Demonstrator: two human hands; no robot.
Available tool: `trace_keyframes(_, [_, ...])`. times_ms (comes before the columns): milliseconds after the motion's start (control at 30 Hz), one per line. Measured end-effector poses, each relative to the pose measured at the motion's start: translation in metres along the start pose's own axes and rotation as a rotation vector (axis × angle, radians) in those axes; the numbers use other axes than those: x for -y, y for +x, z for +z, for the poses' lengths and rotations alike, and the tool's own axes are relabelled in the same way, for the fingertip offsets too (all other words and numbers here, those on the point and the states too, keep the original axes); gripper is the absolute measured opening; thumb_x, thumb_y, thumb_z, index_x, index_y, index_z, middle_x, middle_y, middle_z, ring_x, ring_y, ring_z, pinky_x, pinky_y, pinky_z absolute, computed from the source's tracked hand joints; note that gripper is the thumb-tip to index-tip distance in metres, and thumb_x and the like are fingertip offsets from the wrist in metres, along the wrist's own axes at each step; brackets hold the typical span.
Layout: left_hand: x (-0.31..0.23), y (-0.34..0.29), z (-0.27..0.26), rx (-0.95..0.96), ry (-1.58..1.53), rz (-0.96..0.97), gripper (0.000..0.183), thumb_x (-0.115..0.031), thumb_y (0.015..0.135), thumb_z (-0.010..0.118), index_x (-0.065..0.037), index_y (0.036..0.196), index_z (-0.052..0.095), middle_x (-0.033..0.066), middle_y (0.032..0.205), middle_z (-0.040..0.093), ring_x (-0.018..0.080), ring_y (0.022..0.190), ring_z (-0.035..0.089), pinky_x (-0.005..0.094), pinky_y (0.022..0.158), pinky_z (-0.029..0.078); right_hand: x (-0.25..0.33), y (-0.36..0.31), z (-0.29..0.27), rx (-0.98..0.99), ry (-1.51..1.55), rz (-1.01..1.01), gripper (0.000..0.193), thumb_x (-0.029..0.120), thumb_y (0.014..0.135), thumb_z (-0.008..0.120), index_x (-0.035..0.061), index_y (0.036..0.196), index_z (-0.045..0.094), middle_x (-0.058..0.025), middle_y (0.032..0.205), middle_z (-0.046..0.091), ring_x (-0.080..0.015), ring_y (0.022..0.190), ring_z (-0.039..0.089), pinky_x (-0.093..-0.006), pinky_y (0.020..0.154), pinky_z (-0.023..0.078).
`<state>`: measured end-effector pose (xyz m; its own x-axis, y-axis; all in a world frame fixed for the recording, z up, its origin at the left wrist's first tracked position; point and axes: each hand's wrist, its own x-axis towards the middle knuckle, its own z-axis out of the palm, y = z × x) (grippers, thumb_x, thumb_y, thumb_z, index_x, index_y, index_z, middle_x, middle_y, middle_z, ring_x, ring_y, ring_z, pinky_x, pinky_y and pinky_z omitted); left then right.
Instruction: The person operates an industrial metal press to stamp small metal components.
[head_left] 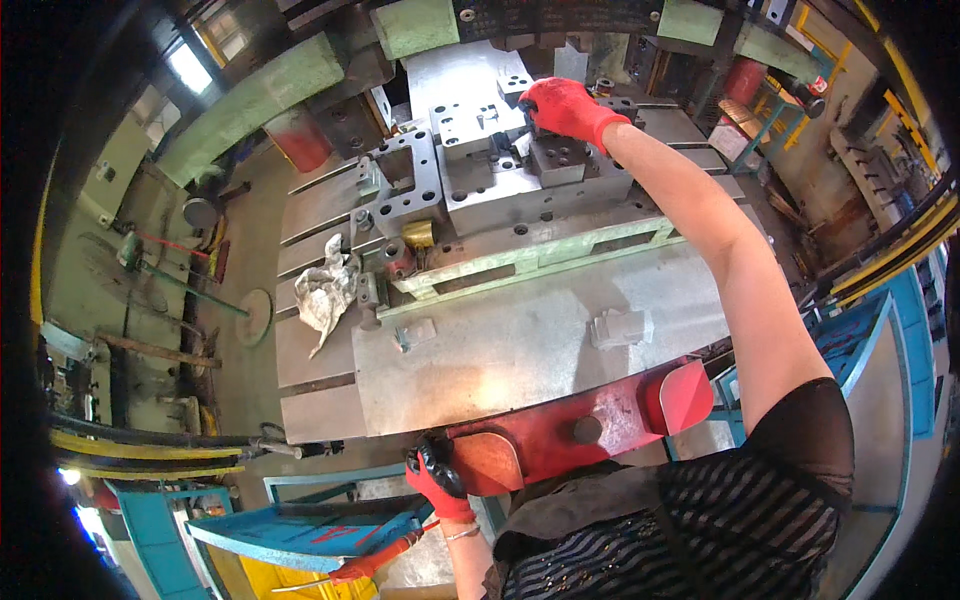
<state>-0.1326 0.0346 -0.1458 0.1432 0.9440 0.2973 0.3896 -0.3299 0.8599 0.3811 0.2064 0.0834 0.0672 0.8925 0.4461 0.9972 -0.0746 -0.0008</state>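
Observation:
My right hand [570,108], in a red glove, reaches out to a steel die [490,200] on the press bed. Its fingers are bent together at a small block near the die's top; whatever they hold is hidden. My left hand [438,482], gloved in red with black on the fingers, is curled beside the left end of a red control box [560,448]. What lies within its fingers cannot be made out. Between me and the die, a small stack of thin plates [618,328] lies on the metal plate [500,350], with a few more thin pieces [417,333] farther left.
A crumpled white rag [327,292] lies left of the die, near a brass-coloured cylinder [418,234]. The press's upper beam [418,27] spans the far side. Blue metal frames [300,530] flank me. A red-handled tool [375,557] is below my left hand.

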Motion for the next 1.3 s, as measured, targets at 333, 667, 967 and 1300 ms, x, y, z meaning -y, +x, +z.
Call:
trace_keyframes(333, [0.039, -0.051, -0.012, -0.483, -0.124, -0.305, 0.021, -0.009, 0.087, 0.057, 0.003, 0.104, 0.057, 0.0127, 0.095, 0.063, 0.0232, 0.086, 0.059, 0.0356, 0.079, 0.047, -0.033, -0.249, -0.028, -0.333, 0.337, 0.291, 0.030, 0.013, 0.079, 0.065, 0.0071, 0.108, 0.062, -0.0147, 0.102, 0.063, -0.0316, 0.095, 0.060, -0.0378, 0.082, 0.047])
trace_keyframes(667, [0.131, -0.113, 0.012, -0.062, -0.695, -0.688, 0.037, -0.020, 0.086, 0.058, -0.002, 0.118, 0.053, 0.0073, 0.109, 0.060, 0.0181, 0.097, 0.057, 0.0308, 0.086, 0.043, -0.006, -0.682, 0.108, -0.182, 0.866, 1.353, 0.022, 0.010, 0.084, 0.060, 0.0000, 0.103, 0.061, -0.0033, 0.086, 0.063, -0.0134, 0.078, 0.057, -0.0294, 0.070, 0.047])
trace_keyframes(967, [0.116, -0.089, 0.021, -0.172, -0.730, -0.590, 0.037, -0.022, 0.086, 0.058, -0.002, 0.117, 0.054, 0.0073, 0.108, 0.061, 0.0182, 0.096, 0.057, 0.0311, 0.084, 0.044, 0.040, -0.640, 0.098, 0.117, 0.862, 0.750, 0.040, 0.029, 0.079, 0.062, 0.0038, 0.110, 0.058, -0.0188, 0.103, 0.062, -0.0336, 0.096, 0.060, -0.0399, 0.080, 0.047])
trace_keyframes(1300, [0.102, -0.076, 0.025, -0.216, -0.792, -0.523, 0.037, -0.023, 0.086, 0.059, -0.002, 0.116, 0.055, 0.0072, 0.106, 0.061, 0.0183, 0.094, 0.058, 0.0314, 0.083, 0.045, 0.015, -0.671, 0.155, 0.243, 0.649, 0.737, 0.043, 0.034, 0.078, 0.060, 0.0042, 0.108, 0.059, -0.0192, 0.104, 0.061, -0.0369, 0.097, 0.056, -0.0411, 0.086, 0.044])
